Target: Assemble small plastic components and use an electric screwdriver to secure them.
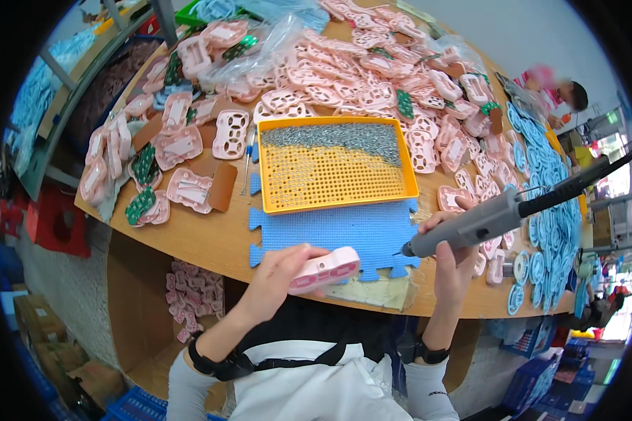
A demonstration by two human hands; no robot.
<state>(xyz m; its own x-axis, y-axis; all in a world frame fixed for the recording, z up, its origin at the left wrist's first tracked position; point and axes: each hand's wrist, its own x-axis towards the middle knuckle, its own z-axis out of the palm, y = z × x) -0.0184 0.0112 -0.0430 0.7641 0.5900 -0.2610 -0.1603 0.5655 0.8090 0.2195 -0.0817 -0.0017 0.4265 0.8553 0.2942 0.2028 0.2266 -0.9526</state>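
My left hand is closed around a pink plastic casing, held tilted above the table's front edge. In my right hand lies a grey electric screwdriver. Its thin bit points left, a short gap away from the casing, and a black cable runs off from its rear to the upper right. Under and between my hands lies a blue foam mat. On the mat's far part rests a yellow perforated tray, with many small silver screws heaped along its far side.
Pink casing parts are piled across the table's back. Assembled-looking pink pieces with green boards lie at left, near a thin screwdriver. Blue plastic rings cover the right side. Another person is at the far right.
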